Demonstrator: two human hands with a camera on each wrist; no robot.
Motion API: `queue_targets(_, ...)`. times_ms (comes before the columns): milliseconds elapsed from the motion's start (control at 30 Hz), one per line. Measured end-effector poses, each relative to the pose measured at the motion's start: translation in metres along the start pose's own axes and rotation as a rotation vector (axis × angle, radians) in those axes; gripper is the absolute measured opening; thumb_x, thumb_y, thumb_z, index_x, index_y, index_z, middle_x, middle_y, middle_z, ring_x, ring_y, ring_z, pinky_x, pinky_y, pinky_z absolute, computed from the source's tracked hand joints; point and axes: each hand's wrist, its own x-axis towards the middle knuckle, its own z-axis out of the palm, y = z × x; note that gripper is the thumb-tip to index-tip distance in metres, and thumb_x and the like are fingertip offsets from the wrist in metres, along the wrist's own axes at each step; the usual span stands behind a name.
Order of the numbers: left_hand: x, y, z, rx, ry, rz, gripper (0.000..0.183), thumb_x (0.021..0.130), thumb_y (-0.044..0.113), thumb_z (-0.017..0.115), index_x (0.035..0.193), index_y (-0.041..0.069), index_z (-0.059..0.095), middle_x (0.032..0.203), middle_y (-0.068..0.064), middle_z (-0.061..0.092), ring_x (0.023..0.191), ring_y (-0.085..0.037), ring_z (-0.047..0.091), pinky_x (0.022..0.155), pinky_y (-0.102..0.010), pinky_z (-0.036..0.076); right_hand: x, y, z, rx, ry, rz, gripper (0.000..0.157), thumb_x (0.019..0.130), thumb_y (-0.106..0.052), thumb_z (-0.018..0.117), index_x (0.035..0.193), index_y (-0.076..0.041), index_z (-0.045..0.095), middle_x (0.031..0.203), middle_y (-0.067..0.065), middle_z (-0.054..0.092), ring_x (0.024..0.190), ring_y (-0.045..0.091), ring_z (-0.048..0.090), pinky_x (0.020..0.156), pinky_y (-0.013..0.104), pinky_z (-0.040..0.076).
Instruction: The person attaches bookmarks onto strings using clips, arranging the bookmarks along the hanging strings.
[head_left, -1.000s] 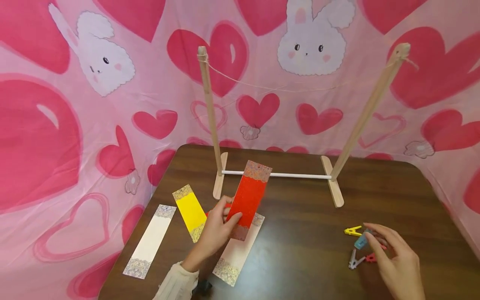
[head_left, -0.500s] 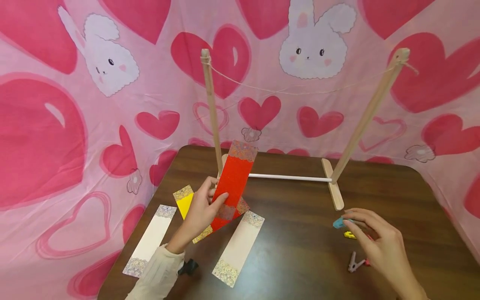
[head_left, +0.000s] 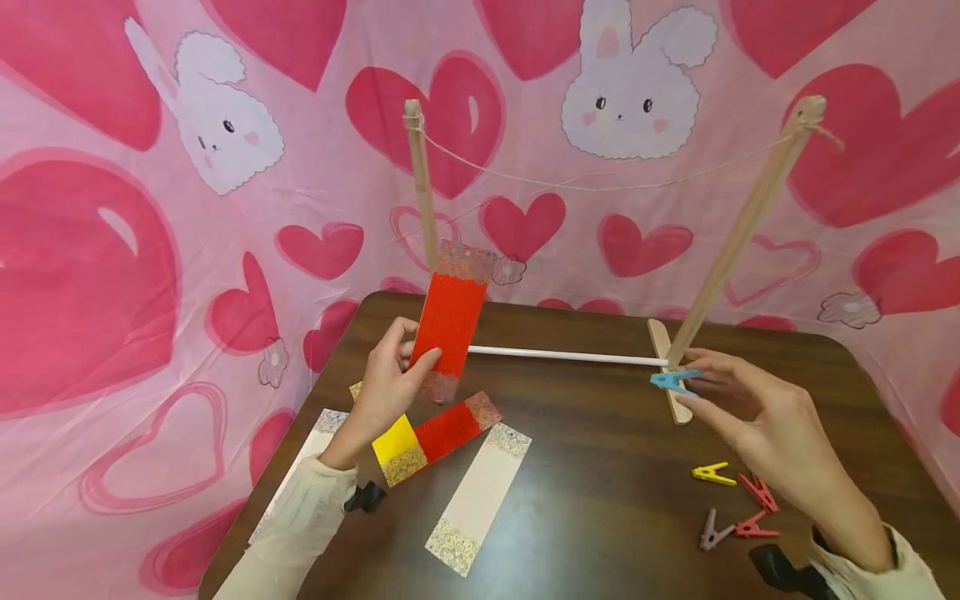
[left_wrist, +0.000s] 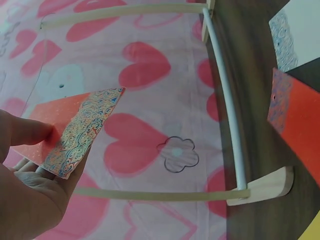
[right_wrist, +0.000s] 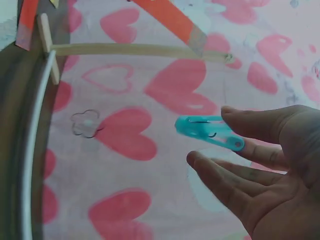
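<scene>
a: what's worrying you?

b: mostly that small translucent light-blue plastic clip point(head_left: 667, 381) at the right of the frame. the right hand point(head_left: 772, 421) is pinching it by its handle ends, so a sliding thumb could send it springing loose.

a: and the long red paper strip with patterned ends point(head_left: 450, 325)?

b: it's tilting left of centre, top edge free. the left hand point(head_left: 382, 383) is clamping only its lower half, so a loosening pinch could let it swivel or bend.

a: the thin pale string point(head_left: 525, 178) is sagging across the upper middle, too.

b: yes, a bump might be setting it swaying. those right fingertips are also looking close to the wooden post point(head_left: 733, 242); i can't tell whether they're touching it.

a: how are the hands lying?

b: well apart. the left thumb is pressing the strip's front, fingers backing it; the right thumb is sitting below the index finger, clip pointing left.
</scene>
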Motion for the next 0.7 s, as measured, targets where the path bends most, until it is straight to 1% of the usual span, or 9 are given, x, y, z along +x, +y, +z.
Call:
queue_targets(33,0.002,0.001,-0.002,0.002,0.004,0.005,0.025,0.093,-0.004,0.064,0.112,-0.007,0.048,0.09,-0.026,0.072,0.053,-0.035,0.057,0.044,-0.02,0.038,0.006,-0.002,-0.002,-0.005,-0.013,-0.009,0.062,0.065,0.009,0.087,0.121,-0.011,0.069,0.111,-0.006,0.072,0.096,-0.009,0.064,0.081,0.007,0.045)
queue_targets(67,0.004,0.001,-0.003,-0.003,0.007,0.01,0.025,0.093,-0.005,0.064,0.112,-0.008,0.048,0.091,-0.027,0.072,0.055,-0.038,0.059,0.043,-0.02,0.038,0.012,-0.005,-0.003,-0.008,-0.021,-0.022,0.059,0.066,0.009,0.086,0.119,-0.011,0.069,0.109,-0.006,0.072,0.096,-0.008,0.064,0.083,0.007,0.044)
queue_targets(133,0.008,-0.001,-0.006,-0.001,0.017,0.024,0.026,0.093,-0.005,0.064,0.113,-0.008,0.048,0.091,-0.027,0.071,0.055,-0.039,0.059,0.043,-0.02,0.039,0.022,-0.008,-0.006,-0.017,-0.016,-0.069,0.056,0.066,0.009,0.086,0.117,-0.009,0.07,0.102,-0.003,0.073,0.094,-0.005,0.063,0.081,0.009,0.043)
queue_targets(167,0.01,-0.004,-0.008,0.001,0.025,0.032,0.026,0.093,-0.005,0.064,0.114,-0.008,0.048,0.091,-0.027,0.071,0.056,-0.041,0.06,0.043,-0.02,0.039,0.028,-0.01,-0.007,-0.024,-0.011,-0.085,0.054,0.066,0.008,0.086,0.115,-0.009,0.07,0.098,-0.003,0.073,0.092,-0.005,0.063,0.081,0.01,0.042)
queue_targets(267,0.019,-0.018,-0.012,0.018,0.054,0.053,0.028,0.093,-0.005,0.065,0.116,-0.007,0.049,0.091,-0.027,0.071,0.057,-0.042,0.061,0.044,-0.022,0.044,0.043,-0.015,-0.009,-0.025,0.012,-0.141,0.054,0.067,0.008,0.085,0.116,-0.007,0.07,0.095,-0.001,0.073,0.09,-0.004,0.063,0.079,0.011,0.041)
queue_targets(400,0.03,-0.031,-0.016,0.057,0.098,0.069,0.03,0.093,0.0,0.067,0.117,-0.006,0.049,0.091,-0.025,0.072,0.06,-0.038,0.064,0.048,-0.022,0.049,0.064,-0.022,-0.009,-0.018,0.019,-0.185,0.051,0.069,0.009,0.083,0.116,-0.007,0.07,0.093,0.001,0.073,0.086,-0.006,0.062,0.078,0.011,0.042)
queue_targets(500,0.036,-0.034,-0.02,0.071,0.124,0.08,0.03,0.093,0.004,0.068,0.116,-0.004,0.05,0.092,-0.023,0.073,0.063,-0.033,0.066,0.051,-0.022,0.051,0.08,-0.028,-0.007,-0.02,0.004,-0.202,0.049,0.071,0.009,0.082,0.116,-0.006,0.07,0.091,0.0,0.074,0.083,-0.007,0.061,0.073,0.01,0.042)
queue_targets(600,0.042,-0.034,-0.024,0.074,0.137,0.095,0.029,0.093,0.007,0.069,0.115,-0.002,0.052,0.094,-0.02,0.073,0.066,-0.029,0.069,0.055,-0.023,0.054,0.097,-0.032,-0.007,-0.018,0.012,-0.22,0.046,0.072,0.01,0.082,0.114,-0.004,0.07,0.089,0.003,0.074,0.085,-0.01,0.06,0.073,0.011,0.041)
queue_targets(700,0.048,-0.032,-0.026,0.072,0.13,0.109,0.03,0.093,0.008,0.069,0.116,-0.001,0.052,0.096,-0.019,0.073,0.071,-0.028,0.07,0.058,-0.025,0.056,0.113,-0.035,-0.008,-0.023,0.045,-0.232,0.041,0.073,0.01,0.081,0.111,-0.001,0.071,0.088,0.007,0.074,0.087,-0.012,0.059,0.077,0.012,0.039)
